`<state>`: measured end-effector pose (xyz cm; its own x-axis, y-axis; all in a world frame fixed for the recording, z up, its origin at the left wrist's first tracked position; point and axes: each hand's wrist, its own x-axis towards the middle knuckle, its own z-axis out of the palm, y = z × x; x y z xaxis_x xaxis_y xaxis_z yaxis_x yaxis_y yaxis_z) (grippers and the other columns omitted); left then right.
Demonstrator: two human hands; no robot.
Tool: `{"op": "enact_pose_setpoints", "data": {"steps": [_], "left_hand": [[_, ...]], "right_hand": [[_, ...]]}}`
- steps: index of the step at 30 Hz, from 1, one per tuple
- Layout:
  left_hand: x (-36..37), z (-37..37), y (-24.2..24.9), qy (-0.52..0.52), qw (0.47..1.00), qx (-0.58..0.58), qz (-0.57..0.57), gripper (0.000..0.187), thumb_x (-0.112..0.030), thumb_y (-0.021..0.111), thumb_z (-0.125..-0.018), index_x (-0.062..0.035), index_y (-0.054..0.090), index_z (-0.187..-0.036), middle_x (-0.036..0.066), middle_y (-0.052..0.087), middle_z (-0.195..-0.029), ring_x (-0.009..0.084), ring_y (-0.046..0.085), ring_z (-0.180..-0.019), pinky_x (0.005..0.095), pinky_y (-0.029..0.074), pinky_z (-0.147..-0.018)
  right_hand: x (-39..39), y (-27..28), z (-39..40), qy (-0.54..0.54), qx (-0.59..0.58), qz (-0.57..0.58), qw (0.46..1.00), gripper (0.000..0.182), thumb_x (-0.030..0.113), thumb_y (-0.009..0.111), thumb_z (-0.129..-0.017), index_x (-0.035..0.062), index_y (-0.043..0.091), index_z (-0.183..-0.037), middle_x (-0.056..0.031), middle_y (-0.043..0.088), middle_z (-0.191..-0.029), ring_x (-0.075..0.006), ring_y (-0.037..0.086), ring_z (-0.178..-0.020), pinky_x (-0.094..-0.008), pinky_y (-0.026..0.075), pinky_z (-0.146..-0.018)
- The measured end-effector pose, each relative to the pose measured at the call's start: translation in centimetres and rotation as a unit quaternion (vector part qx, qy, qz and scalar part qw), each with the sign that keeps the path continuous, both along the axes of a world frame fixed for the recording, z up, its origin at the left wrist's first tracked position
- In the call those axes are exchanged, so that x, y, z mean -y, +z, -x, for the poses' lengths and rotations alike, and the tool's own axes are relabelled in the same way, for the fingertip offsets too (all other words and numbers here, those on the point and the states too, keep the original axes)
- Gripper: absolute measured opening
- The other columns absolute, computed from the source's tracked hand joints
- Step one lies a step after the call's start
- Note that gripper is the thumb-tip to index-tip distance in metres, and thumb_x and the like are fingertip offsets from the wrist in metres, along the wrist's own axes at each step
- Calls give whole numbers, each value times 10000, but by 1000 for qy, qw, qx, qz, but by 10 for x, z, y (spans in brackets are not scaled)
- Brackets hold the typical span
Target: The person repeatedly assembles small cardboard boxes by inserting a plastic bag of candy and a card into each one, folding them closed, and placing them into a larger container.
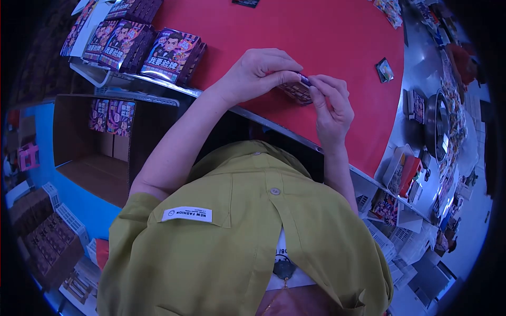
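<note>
A small purple printed box [298, 92] is held between my two hands over the red table top, close to its front edge. My left hand [266, 73] grips the box's upper left side, thumb and fingers pinched at its top edge. On the right, my right hand [333, 104] has its thumb and fingertips closed on the box's top right corner. Part of the box is hidden behind the fingers. Stacks of purple boxes with a cartoon figure [169, 55] stand at the table's left end.
An open cardboard box [95, 181] with purple packs inside its upper edge sits at lower left. A small dark packet [385, 70] lies on the red table [337, 31]. A metal bowl [437, 125] and a white bin [399, 166] stand at right. White crates flank my body.
</note>
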<state>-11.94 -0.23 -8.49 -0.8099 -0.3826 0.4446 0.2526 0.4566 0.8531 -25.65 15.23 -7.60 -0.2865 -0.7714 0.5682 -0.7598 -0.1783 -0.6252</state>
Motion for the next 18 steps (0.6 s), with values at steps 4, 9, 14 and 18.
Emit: {"op": "enact_pose_setpoints", "data": {"steps": [4, 9, 14, 18], "left_hand": [[4, -6, -1, 63, 970, -21, 232, 222, -210, 626, -866, -81, 673, -1041, 83, 653, -1011, 235, 620, -921, 319, 526, -771], [-3, -10, -5, 83, 951, -9, 299, 247, -208, 578, -897, -86, 646, -1101, 88, 631, -1096, 231, 592, -1012, 326, 516, -816], [-27, -6, -7, 190, 974, -57, -110, 420, -306, 578, -903, -43, 547, -1228, 89, 582, -1226, 222, 575, -1087, 363, 422, -975], [-31, -16, 20, 173, 814, 4, -555, 534, -428, 563, -896, -33, 506, -1250, 132, 563, -1235, 260, 570, -1101, 454, 382, -1014]], "right_hand": [[-4, -2, 3, -22, -10, -9, 1000, 188, 83, 674, -822, 49, 690, -1006, -64, 638, -972, -182, 569, -874, -292, 393, -791], [-1, -7, 11, 32, -142, 38, 989, 268, 15, 710, -757, 41, 686, -1023, -105, 630, -978, -212, 597, -796, -303, 496, -645], [-1, 0, 12, 6, -84, 52, 995, 242, -27, 676, -781, 0, 659, -1021, -138, 639, -990, -232, 633, -831, -313, 521, -700], [9, 15, 14, -2, -198, 172, 965, 237, -22, 705, -746, 6, 621, -966, -144, 658, -965, -252, 656, -813, -320, 532, -665]]}}
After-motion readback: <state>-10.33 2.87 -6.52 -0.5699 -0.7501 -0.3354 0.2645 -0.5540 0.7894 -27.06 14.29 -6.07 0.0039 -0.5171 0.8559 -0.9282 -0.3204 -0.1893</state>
